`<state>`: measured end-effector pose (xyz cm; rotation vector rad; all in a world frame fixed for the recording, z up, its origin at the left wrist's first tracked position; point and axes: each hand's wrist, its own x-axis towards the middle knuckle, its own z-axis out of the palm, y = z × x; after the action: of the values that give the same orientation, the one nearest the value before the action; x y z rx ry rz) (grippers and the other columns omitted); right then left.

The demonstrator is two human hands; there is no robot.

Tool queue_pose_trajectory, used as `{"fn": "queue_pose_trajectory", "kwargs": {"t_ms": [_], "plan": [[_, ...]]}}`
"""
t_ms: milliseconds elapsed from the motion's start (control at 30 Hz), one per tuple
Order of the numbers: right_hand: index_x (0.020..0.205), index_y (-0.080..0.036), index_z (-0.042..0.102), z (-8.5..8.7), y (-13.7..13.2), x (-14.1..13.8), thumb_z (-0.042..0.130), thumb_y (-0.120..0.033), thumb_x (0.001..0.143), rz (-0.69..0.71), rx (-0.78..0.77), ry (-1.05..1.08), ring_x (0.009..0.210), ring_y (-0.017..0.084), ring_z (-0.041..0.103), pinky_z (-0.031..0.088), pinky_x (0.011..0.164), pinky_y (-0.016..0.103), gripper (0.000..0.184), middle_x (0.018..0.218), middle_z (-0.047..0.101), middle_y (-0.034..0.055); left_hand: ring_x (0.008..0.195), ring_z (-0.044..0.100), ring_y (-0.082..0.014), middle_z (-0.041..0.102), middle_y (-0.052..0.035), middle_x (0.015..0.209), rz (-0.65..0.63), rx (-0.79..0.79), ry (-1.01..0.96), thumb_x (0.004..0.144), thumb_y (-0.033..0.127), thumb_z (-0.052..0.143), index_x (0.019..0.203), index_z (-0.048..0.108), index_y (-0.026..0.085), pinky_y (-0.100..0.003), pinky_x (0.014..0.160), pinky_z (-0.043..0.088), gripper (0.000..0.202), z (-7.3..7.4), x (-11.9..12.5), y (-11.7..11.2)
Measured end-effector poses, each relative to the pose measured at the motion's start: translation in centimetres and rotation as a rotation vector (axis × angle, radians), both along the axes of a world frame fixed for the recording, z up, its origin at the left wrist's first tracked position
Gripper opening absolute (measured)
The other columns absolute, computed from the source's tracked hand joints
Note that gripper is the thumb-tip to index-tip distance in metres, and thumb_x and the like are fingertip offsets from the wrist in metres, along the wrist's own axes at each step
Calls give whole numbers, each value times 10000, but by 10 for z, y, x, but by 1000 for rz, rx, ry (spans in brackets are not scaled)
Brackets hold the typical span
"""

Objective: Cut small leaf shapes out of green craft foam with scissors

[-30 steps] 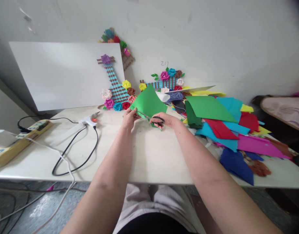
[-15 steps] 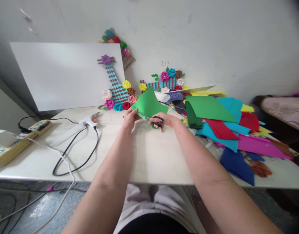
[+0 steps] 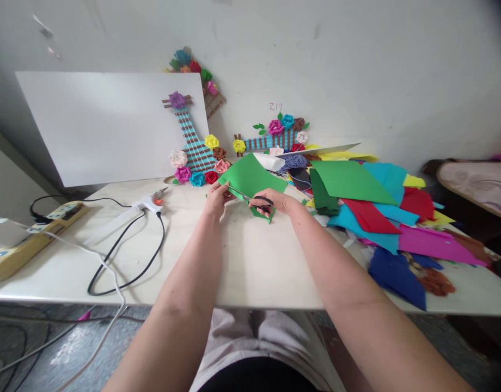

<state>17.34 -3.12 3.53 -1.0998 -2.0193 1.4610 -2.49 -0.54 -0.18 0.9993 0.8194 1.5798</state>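
My left hand (image 3: pixel 218 199) pinches the left corner of a green felt sheet (image 3: pixel 252 177). In my right hand (image 3: pixel 275 201) is a pair of black-handled scissors (image 3: pixel 262 202), its fingers in the handle loops. The blades point left along the sheet's near edge, toward my left fingertips. A narrow green strip (image 3: pixel 263 216) hangs below the scissors, partly hidden by my right hand. Just behind the sheet stands a blue and brown striped guitar shape (image 3: pixel 198 155) trimmed with coloured flowers.
On the right lies a heap of coloured sheets, with a large green one (image 3: pixel 352 182) on top. To the left are a white glue gun (image 3: pixel 148 203), its looped black cord and a yellow power strip (image 3: pixel 38 239). A white board (image 3: pixel 111 125) leans on the wall.
The green sheet's upper part has dropped and spread to the right, uncovering more of the white roll behind it. My hands have barely moved.
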Motion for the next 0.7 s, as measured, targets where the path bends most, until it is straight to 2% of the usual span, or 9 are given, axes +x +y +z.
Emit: {"fn": "queue_pose_trajectory", "kwargs": {"t_ms": [300, 533, 700], "plan": [[716, -109, 587, -2, 0, -1, 621, -330, 761, -8, 38, 29, 316, 52, 412, 283, 320, 184, 229, 457, 523, -31, 480, 534, -107, 543, 45, 549, -4, -11, -28, 584, 322, 726, 757, 527, 174, -280, 546, 512, 302, 1, 0, -1], [685, -107, 593, -1, -2, -4, 614, -302, 750, -23, 40, 53, 309, 50, 385, 292, 316, 191, 208, 440, 509, -32, 529, 576, -131, 578, 19, 577, -23, -43, -48, 648, 442, 701, 783, 543, 180, -282, 589, 505, 334, 0, 0, 2], [651, -111, 587, -2, -1, -4, 621, -289, 733, -39, 40, 57, 304, 45, 365, 279, 306, 189, 199, 429, 496, -35, 540, 587, -149, 597, 4, 573, -11, -91, -90, 658, 420, 671, 757, 549, 170, -301, 593, 507, 295, 1, -1, 4]]}}
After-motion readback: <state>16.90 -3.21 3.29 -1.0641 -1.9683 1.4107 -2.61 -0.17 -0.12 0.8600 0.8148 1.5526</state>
